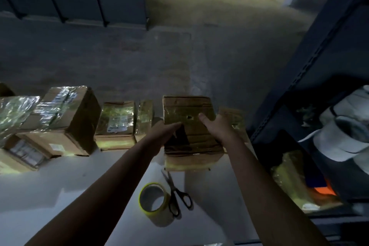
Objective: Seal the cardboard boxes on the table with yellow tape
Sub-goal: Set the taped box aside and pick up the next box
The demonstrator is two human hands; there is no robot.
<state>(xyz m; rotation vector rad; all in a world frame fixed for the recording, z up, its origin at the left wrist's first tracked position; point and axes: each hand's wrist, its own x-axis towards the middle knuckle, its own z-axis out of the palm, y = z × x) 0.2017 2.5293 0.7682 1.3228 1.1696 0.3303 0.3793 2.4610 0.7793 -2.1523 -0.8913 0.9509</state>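
A small cardboard box (189,106) stands on the white table (69,181), its top covered with glossy tape. My left hand (161,134) lies against the box's left side with straight fingers. My right hand (216,126) is at its right side, thumb on the top. A roll of yellow tape (153,199) lies on the table in front of the box. Black-handled scissors (175,191) lie beside the roll, touching it.
Several other taped cardboard boxes (65,124) line the table's far edge to the left. A flat box (233,120) sits right of the held one. A dark metal shelf (311,78) with bags stands on the right. People stand far off on the floor.
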